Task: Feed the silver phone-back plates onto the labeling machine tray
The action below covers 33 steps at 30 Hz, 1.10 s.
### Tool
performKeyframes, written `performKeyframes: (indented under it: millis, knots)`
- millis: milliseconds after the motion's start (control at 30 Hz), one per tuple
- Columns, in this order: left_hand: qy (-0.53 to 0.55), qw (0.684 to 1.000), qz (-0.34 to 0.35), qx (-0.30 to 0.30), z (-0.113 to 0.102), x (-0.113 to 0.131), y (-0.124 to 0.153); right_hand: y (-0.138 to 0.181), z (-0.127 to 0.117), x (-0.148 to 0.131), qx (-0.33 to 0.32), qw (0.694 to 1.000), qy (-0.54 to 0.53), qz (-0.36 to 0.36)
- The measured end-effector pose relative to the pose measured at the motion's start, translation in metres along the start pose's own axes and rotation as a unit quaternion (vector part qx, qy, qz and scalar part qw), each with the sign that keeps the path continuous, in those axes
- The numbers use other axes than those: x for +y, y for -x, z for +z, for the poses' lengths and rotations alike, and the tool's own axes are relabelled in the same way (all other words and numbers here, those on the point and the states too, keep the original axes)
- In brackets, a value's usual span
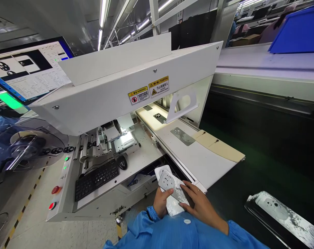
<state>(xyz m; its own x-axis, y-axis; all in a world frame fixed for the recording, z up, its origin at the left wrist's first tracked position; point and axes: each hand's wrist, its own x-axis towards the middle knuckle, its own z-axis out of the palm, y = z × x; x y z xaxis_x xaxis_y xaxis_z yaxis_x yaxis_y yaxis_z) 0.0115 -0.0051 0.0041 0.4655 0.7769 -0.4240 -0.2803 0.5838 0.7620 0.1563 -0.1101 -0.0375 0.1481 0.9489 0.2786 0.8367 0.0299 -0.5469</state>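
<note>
My left hand (160,203) is closed around the left edge of a white phone-shaped tray (162,169), with its thumb on top. Over this tray lies a grey glossy phone back panel (169,182) with several round camera holes at its upper end, tilted with its lower end to the right. The fingers and thumb of my right hand (202,205) grip the panel's lower right end. Both pieces are held in front of my blue smock, near the front of a white machine (136,90). Part of the panel is hidden under my right fingers.
A similar panel (182,136) lies on the machine's white conveyor (198,159), another (159,118) further in. Left are a keyboard (97,178), mouse (122,162), buttons (56,190) and monitor (29,69). At lower right, a panel (284,214) rests in a black tray (260,221) on a dark belt.
</note>
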Motion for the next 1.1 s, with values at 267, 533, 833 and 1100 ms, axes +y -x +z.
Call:
performKeyframes:
  millis: [267, 533, 833, 1100]
  knots:
    - [-0.001, 1.0, -0.001, 0.006, -0.0024, -0.0019, -0.0021, -0.0006, 0.0021, 0.0004, 0.01, 1.0, 0.007, -0.007]
    - [-0.006, 1.0, 0.008, -0.005, -0.008, -0.006, -0.0053, -0.0015, 0.002, 0.0024, 0.018, 0.999, 0.012, -0.026]
    - [-0.002, 1.0, 0.01, -0.018, -0.0075, -0.0065, -0.0041, -0.0002, 0.004, 0.0031, 0.021, 1.0, 0.008, -0.02]
    - [-0.008, 1.0, 0.005, -0.008, -0.005, -0.0044, -0.0016, -0.0016, -0.0041, -0.0031, -0.024, 0.999, -0.014, 0.016]
